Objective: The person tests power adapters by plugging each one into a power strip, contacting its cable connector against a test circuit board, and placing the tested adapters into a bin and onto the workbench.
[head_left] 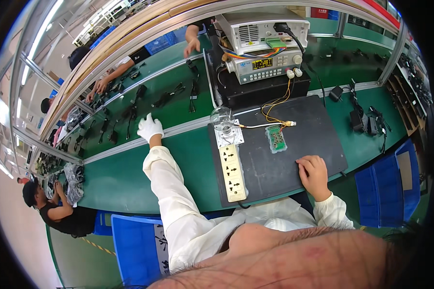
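The black adapters (130, 115) lie spread along the green conveyor belt (173, 108), beyond the near edge rail, and the left hand (150, 127), in a white glove with fingers spread and clamped on nothing, reaches over that rail toward the nearest of them. The right hand (315, 174), bare, rests loosely curled and empty on the black mat (294, 144) near its right front corner, well apart from the small green test board (276, 138) and the beige power strip (232, 172). Judged step: pick-up of one adapter; the next move calls for closing the left fingers on a unit.
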The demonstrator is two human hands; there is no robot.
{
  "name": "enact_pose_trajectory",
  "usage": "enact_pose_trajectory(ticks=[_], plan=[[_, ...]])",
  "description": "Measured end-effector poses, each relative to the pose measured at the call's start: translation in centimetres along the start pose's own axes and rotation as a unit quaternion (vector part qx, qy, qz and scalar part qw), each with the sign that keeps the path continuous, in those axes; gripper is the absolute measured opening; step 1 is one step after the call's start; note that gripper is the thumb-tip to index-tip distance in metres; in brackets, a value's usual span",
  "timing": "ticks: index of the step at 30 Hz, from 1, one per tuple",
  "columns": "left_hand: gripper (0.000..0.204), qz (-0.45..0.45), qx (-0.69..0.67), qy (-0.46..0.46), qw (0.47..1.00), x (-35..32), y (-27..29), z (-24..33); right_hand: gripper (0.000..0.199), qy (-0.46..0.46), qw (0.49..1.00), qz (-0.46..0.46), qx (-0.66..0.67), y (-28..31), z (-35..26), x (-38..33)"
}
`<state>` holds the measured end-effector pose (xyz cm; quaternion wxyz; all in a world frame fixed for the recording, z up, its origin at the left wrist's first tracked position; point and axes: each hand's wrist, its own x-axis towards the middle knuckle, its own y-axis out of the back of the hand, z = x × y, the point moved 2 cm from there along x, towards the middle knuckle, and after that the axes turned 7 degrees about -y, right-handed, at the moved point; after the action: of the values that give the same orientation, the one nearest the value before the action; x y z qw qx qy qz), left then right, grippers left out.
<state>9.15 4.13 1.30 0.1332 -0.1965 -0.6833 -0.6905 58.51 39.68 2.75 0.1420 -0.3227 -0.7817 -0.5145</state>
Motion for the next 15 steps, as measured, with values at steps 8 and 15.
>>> enact_pose_trajectory(ticks=[8,15], plan=[[0.043,0.025,-0.589,-0.018,0.807,-1.2,-3.1,-6.6,0.014,-0.010,0.999,-0.004,0.042,0.0,-0.4,0.3],[0.030,-0.165,-0.817,-0.059,0.550,-14.4,13.0,4.0,0.032,-0.111,0.979,-0.060,0.160,1.0,-0.8,0.9]])
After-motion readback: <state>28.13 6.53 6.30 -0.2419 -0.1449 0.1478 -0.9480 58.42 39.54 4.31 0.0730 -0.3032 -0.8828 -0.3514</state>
